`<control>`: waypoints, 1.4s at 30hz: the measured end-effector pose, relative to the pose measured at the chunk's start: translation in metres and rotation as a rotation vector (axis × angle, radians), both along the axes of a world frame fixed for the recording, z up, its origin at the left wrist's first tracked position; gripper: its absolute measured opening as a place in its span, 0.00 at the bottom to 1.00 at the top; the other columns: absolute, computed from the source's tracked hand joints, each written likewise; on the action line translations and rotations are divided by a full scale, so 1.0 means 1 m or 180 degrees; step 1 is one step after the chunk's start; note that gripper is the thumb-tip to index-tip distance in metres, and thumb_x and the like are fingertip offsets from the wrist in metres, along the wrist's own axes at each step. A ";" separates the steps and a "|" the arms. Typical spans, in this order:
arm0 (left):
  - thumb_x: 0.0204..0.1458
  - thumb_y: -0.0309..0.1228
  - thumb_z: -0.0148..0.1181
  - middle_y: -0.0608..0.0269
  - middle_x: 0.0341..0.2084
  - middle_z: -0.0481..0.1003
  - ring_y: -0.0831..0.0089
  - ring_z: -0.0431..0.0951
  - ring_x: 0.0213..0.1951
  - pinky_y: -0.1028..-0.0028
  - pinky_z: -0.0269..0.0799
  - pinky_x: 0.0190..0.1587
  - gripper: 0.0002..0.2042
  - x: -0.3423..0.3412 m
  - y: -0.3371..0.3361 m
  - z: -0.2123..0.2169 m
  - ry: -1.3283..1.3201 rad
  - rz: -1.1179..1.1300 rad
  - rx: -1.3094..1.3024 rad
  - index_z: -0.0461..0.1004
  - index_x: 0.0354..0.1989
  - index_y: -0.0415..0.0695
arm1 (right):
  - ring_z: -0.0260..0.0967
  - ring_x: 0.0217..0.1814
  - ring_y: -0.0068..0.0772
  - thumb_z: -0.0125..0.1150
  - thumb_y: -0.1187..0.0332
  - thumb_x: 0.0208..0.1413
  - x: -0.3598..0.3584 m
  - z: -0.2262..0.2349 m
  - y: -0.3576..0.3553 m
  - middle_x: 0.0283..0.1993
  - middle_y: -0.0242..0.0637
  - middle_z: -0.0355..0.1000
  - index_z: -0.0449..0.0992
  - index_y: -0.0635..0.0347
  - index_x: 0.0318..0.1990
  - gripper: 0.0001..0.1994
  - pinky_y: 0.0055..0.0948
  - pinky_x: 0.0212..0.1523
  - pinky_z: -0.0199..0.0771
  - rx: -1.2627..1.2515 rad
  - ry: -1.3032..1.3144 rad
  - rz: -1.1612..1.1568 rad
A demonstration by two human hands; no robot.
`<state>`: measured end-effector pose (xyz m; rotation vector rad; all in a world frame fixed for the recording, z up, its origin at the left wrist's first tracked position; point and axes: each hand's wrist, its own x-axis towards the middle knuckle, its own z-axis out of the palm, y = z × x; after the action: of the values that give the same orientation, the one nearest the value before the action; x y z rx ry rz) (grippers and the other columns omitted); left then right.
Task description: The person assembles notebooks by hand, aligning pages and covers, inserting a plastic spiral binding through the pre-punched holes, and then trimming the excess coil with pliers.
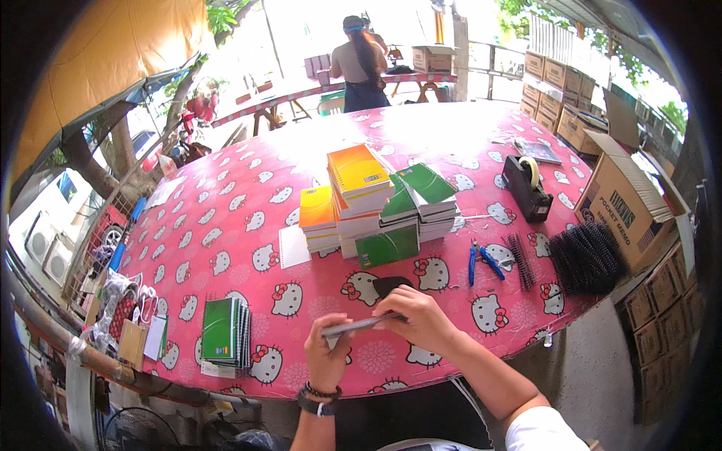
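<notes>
Near the front edge of the table, my left hand [327,352] and my right hand [415,312] grip opposite ends of a thin notepad [353,328], which shows nearly edge-on. Its cover is hidden from this angle. Just beyond my right hand lies a dark rounded object [391,285] whose kind I cannot make out. Farther back stand stacks of spiral notebooks, with orange covers [359,170] and green covers [427,183]. Another pile of green notebooks [219,329] rests left of my hands.
To the right are blue-handled pliers [485,261], loose black spiral coils [519,261], a heap of coils [585,257] and a black tape dispenser [526,188]. An open cardboard box [626,203] stands at the right edge. Beyond the pink table [203,248], a person [359,64] stands at another table.
</notes>
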<state>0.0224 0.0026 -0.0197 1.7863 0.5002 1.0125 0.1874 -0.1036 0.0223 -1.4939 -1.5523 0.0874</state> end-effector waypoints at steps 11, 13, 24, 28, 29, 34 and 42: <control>0.44 0.17 0.57 0.62 0.43 0.71 0.68 0.72 0.41 0.69 0.62 0.50 0.23 0.004 -0.047 0.005 0.0339 0.1524 0.1401 0.66 0.52 0.43 | 0.68 0.35 0.17 0.58 0.76 0.55 -0.045 -0.064 0.005 0.36 0.29 0.72 0.72 0.61 0.39 0.05 0.18 0.34 0.67 0.0459 0.2169 -0.0468; 0.43 0.16 0.55 0.61 0.42 0.73 0.65 0.73 0.41 0.66 0.60 0.51 0.22 0.007 -0.046 0.006 0.0750 0.1275 0.2241 0.69 0.50 0.45 | 0.68 0.34 0.18 0.58 0.75 0.54 -0.037 -0.061 0.001 0.35 0.29 0.72 0.73 0.60 0.38 0.05 0.19 0.33 0.68 0.0434 0.2121 -0.0272; 0.43 0.21 0.58 0.71 0.35 0.76 0.73 0.74 0.36 0.71 0.60 0.43 0.17 0.013 -0.037 -0.005 0.0848 0.0574 0.2344 0.78 0.43 0.52 | 0.65 0.48 0.44 0.60 0.62 0.51 0.213 -0.066 -0.143 0.40 0.43 0.71 0.74 0.60 0.40 0.13 0.40 0.46 0.69 -0.1093 -0.1293 -0.4218; 0.42 0.21 0.59 0.71 0.35 0.76 0.73 0.73 0.36 0.71 0.60 0.43 0.17 0.011 -0.035 -0.006 0.0923 0.0619 0.2284 0.78 0.43 0.52 | 0.67 0.48 0.44 0.63 0.59 0.49 0.222 -0.079 -0.142 0.42 0.42 0.70 0.73 0.59 0.40 0.15 0.39 0.46 0.70 -0.1750 -0.0532 -0.3975; 0.42 0.21 0.59 0.71 0.35 0.76 0.72 0.73 0.36 0.71 0.60 0.43 0.17 0.010 -0.034 -0.005 0.0932 0.0610 0.2291 0.78 0.43 0.52 | 0.68 0.47 0.44 0.64 0.60 0.48 0.221 -0.080 -0.139 0.42 0.42 0.70 0.73 0.59 0.39 0.15 0.39 0.45 0.70 -0.1678 -0.0580 -0.3899; 0.43 0.22 0.59 0.71 0.34 0.76 0.72 0.73 0.36 0.71 0.60 0.44 0.17 0.008 -0.035 -0.002 0.0911 0.0577 0.2275 0.78 0.43 0.52 | 0.70 0.46 0.44 0.66 0.64 0.46 0.220 -0.073 -0.124 0.37 0.42 0.72 0.74 0.60 0.36 0.13 0.39 0.43 0.71 -0.1428 -0.0454 -0.3695; 0.45 0.25 0.61 0.71 0.32 0.74 0.70 0.72 0.36 0.70 0.60 0.43 0.12 0.016 -0.040 -0.002 0.0850 0.0649 0.2251 0.78 0.39 0.52 | 0.69 0.40 0.44 0.62 0.71 0.47 0.218 -0.055 -0.125 0.36 0.43 0.71 0.71 0.61 0.39 0.12 0.38 0.39 0.70 -0.0689 -0.0698 -0.3348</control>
<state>0.0385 -0.0372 -0.0222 2.5633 0.5333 1.1886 0.4050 -0.2284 -0.0331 -2.3727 -0.7507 -0.5445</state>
